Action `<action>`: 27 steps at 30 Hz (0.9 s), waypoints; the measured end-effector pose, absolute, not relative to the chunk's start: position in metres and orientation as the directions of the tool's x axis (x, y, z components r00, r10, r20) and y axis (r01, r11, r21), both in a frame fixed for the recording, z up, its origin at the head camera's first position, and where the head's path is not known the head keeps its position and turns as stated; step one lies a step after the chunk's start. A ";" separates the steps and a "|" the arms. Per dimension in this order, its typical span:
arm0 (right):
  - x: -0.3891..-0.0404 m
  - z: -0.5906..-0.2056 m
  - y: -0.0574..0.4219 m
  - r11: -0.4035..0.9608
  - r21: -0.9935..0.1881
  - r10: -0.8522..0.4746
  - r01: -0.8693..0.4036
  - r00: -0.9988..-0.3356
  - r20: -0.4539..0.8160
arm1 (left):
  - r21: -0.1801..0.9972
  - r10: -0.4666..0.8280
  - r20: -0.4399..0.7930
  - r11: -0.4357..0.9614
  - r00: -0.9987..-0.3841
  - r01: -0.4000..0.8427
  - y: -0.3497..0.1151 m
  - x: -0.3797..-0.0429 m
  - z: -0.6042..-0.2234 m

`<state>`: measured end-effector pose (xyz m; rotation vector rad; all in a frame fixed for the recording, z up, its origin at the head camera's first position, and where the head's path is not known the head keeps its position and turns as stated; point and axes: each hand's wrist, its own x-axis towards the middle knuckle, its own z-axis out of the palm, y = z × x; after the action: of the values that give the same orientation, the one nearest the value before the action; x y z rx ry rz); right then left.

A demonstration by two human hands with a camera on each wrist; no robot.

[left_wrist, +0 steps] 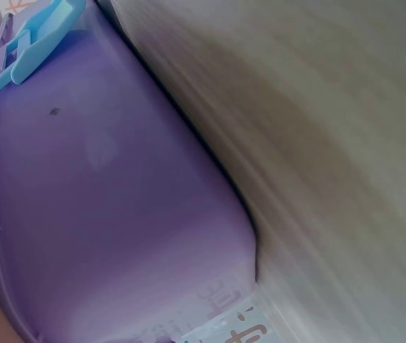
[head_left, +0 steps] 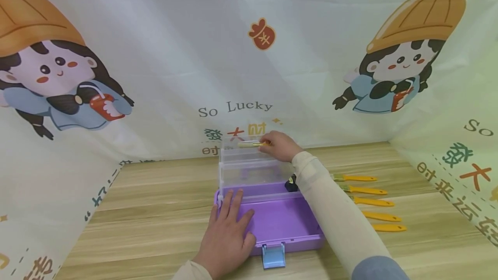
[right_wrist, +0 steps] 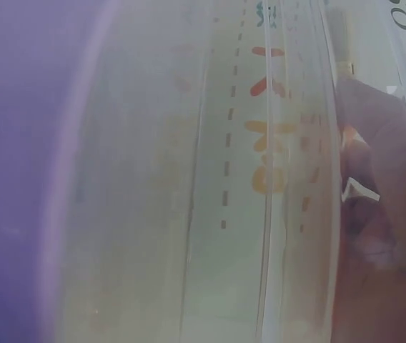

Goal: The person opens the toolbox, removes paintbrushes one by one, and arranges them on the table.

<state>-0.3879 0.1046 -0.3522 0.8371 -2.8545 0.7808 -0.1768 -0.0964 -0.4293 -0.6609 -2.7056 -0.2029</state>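
A purple storage box (head_left: 280, 219) stands unfolded on the wooden table, its blue latch (head_left: 273, 257) hanging at the front. Clear plastic trays (head_left: 249, 174) rise in steps at its back. My left hand (head_left: 227, 232) rests with spread, straight fingers on the box's left front part. In the left wrist view, the purple side wall (left_wrist: 117, 193) fills much of the picture. Over the topmost clear tray, my right hand (head_left: 282, 146) pinches a small paintbrush (head_left: 249, 144), its pale bristles pointing left. Through clear plastic, the right wrist view shows the same hand (right_wrist: 385, 186).
Several paintbrushes with yellow handles (head_left: 375, 202) lie in a column on the table, right of the box and partly behind my right forearm. A small black object (head_left: 291, 183) sits by the trays' right side. Printed cloth (head_left: 186, 55) walls the table at the back and sides.
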 end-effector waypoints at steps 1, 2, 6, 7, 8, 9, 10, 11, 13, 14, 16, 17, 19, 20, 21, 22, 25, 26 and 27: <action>-0.388 -0.352 0.104 0.720 -0.459 -0.485 -0.520 -0.851 0.202 | 0.057 0.420 0.367 0.880 -0.830 0.471 -0.096 -0.177 -0.430; -0.387 -0.352 0.104 0.717 -0.466 -0.482 -0.518 -0.852 0.206 | 0.057 0.420 0.369 0.880 -0.829 0.471 -0.097 -0.177 -0.430; -0.386 -0.352 0.104 0.706 -0.482 -0.479 -0.519 -0.851 0.214 | 0.059 0.419 0.374 0.880 -0.828 0.472 -0.097 -0.177 -0.430; -0.386 -0.352 0.104 0.703 -0.484 -0.480 -0.520 -0.850 0.217 | 0.060 0.418 0.375 0.879 -0.827 0.472 -0.097 -0.177 -0.430; -0.386 -0.353 0.104 0.700 -0.487 -0.481 -0.522 -0.849 0.219 | 0.061 0.418 0.373 0.880 -0.829 0.471 -0.097 -0.177 -0.430; -0.386 -0.353 0.104 0.697 -0.490 -0.482 -0.524 -0.848 0.220 | 0.063 0.417 0.373 0.880 -0.829 0.471 -0.097 -0.177 -0.431; -0.386 -0.353 0.104 0.694 -0.494 -0.483 -0.525 -0.847 0.222 | 0.065 0.417 0.374 0.880 -0.829 0.471 -0.097 -0.177 -0.431; -0.386 -0.354 0.104 0.692 -0.495 -0.483 -0.525 -0.847 0.223 | 0.067 0.416 0.373 0.879 -0.829 0.472 -0.098 -0.177 -0.431; -0.387 -0.355 0.104 0.691 -0.496 -0.482 -0.526 -0.847 0.227 | 0.071 0.417 0.375 0.878 -0.828 0.474 -0.098 -0.177 -0.432; -0.387 -0.355 0.104 0.691 -0.495 -0.482 -0.526 -0.846 0.227 | 0.072 0.417 0.375 0.877 -0.828 0.475 -0.098 -0.177 -0.432; -0.387 -0.356 0.104 0.691 -0.496 -0.480 -0.526 -0.847 0.230 | 0.073 0.418 0.379 0.876 -0.826 0.477 -0.098 -0.176 -0.432; -0.388 -0.356 0.104 0.691 -0.496 -0.478 -0.525 -0.847 0.231 | 0.074 0.417 0.380 0.876 -0.826 0.477 -0.098 -0.176 -0.432; -0.387 -0.356 0.105 0.687 -0.506 -0.474 -0.521 -0.850 0.231 | 0.072 0.416 0.384 0.876 -0.824 0.476 -0.098 -0.176 -0.432; -0.387 -0.356 0.105 0.687 -0.510 -0.471 -0.519 -0.851 0.232 | 0.071 0.415 0.383 0.877 -0.825 0.475 -0.097 -0.176 -0.432; -0.387 -0.355 0.105 0.685 -0.514 -0.469 -0.517 -0.852 0.232 | 0.070 0.415 0.383 0.878 -0.825 0.474 -0.097 -0.176 -0.431; -0.387 -0.355 0.105 0.683 -0.516 -0.468 -0.517 -0.852 0.234 | 0.069 0.415 0.383 0.878 -0.825 0.474 -0.097 -0.176 -0.431; -0.386 -0.354 0.106 0.676 -0.523 -0.469 -0.519 -0.851 0.238 | 0.065 0.418 0.385 0.877 -0.823 0.476 -0.097 -0.177 -0.431; -0.386 -0.353 0.106 0.673 -0.524 -0.471 -0.521 -0.849 0.240 | 0.065 0.419 0.387 0.876 -0.822 0.477 -0.097 -0.177 -0.431; -0.386 -0.353 0.106 0.670 -0.526 -0.474 -0.525 -0.847 0.242 | 0.064 0.420 0.390 0.875 -0.819 0.479 -0.098 -0.177 -0.431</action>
<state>-0.3858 0.1057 -0.3532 0.8367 -2.7927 0.9200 -0.1772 -0.0975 -0.4312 -0.6669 -2.6782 -0.2250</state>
